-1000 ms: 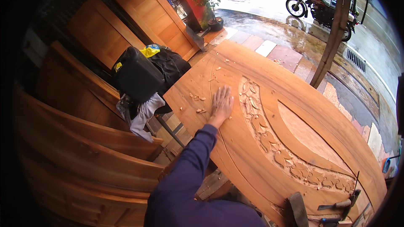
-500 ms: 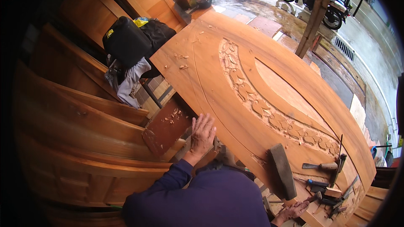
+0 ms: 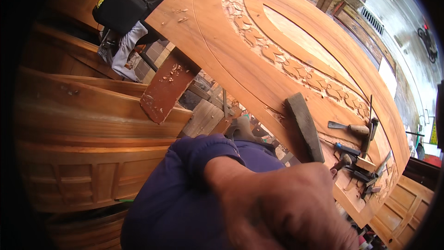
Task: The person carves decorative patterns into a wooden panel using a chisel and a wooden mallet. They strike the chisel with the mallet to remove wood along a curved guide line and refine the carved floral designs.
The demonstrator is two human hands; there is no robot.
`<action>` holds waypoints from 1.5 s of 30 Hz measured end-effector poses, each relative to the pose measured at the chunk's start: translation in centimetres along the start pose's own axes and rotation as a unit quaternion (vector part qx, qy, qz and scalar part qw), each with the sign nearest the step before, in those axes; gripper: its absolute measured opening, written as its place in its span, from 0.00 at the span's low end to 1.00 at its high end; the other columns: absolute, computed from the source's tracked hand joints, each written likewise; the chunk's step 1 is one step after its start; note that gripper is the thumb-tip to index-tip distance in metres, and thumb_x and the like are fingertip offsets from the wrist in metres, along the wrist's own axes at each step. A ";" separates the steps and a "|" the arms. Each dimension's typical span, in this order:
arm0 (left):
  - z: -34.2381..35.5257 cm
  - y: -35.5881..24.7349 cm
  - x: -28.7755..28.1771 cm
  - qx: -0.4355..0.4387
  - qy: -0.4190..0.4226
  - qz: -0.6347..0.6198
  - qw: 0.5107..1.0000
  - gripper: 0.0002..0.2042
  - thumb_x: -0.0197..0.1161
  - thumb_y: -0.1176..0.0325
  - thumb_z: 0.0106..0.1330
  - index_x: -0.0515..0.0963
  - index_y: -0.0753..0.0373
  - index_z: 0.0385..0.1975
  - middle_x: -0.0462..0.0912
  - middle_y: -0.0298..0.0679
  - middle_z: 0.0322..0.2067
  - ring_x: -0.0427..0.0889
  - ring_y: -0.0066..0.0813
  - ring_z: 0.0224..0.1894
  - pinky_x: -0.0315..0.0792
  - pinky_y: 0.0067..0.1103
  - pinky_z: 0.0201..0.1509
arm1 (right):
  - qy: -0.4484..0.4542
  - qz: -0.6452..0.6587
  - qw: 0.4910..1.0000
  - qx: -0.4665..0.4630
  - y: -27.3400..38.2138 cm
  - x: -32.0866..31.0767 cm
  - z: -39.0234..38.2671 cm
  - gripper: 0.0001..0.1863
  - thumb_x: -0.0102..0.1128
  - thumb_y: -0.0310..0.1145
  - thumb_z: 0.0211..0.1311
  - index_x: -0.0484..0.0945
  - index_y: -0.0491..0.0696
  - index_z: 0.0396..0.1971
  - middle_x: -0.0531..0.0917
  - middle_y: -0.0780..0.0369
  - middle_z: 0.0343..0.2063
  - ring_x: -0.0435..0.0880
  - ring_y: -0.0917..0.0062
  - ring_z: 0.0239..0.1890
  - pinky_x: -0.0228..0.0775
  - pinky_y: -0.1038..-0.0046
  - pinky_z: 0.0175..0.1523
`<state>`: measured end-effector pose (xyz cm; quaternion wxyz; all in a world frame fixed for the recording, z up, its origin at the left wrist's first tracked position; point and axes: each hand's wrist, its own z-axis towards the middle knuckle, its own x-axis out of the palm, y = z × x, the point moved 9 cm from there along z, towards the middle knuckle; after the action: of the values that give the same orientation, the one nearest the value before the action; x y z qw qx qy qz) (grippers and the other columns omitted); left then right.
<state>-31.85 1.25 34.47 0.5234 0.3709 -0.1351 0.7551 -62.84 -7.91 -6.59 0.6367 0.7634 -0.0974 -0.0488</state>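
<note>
In the near foreground, a person's left hand [image 3: 286, 203] is looming large and blurred, reaching out of a dark blue sleeve [image 3: 210, 147]; whether its fingers are spread or curled, one cannot tell. The right hand [image 3: 334, 172] is hiding almost wholly behind it, beside a rounded tool handle [image 3: 342, 162], and its grip cannot be told either. Beyond them, a large wooden panel [image 3: 231, 55] is stretching from near right to far left. On its near right part, a dark block [image 3: 304, 127] and a wooden-handled chisel [image 3: 358, 130] are lying near other tools. Farther along, a leafy band [image 3: 270, 53] is standing in relief, looking mostly carved; the wood to its left is lying plain but for a curved line [image 3: 200, 32], so any carving there seems undone. Shavings [image 3: 181, 19] are resting at far left.
</note>
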 end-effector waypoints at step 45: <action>-8.6 -16.8 -24.2 -0.267 0.027 0.833 0.485 0.25 0.76 0.68 0.61 0.74 0.62 0.57 0.85 0.43 0.36 0.89 0.36 0.37 0.84 0.28 0.41 | 0.256 -0.571 0.742 -0.243 8.1 21.5 -3.9 0.45 0.79 0.34 0.52 0.69 0.49 0.71 0.79 0.51 0.58 0.77 0.55 0.60 0.69 0.57 0.64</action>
<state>-16.18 -3.41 8.49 -0.2726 -0.0929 -0.5614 0.7758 -41.75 -10.10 3.16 0.6547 0.4796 0.5380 -0.2279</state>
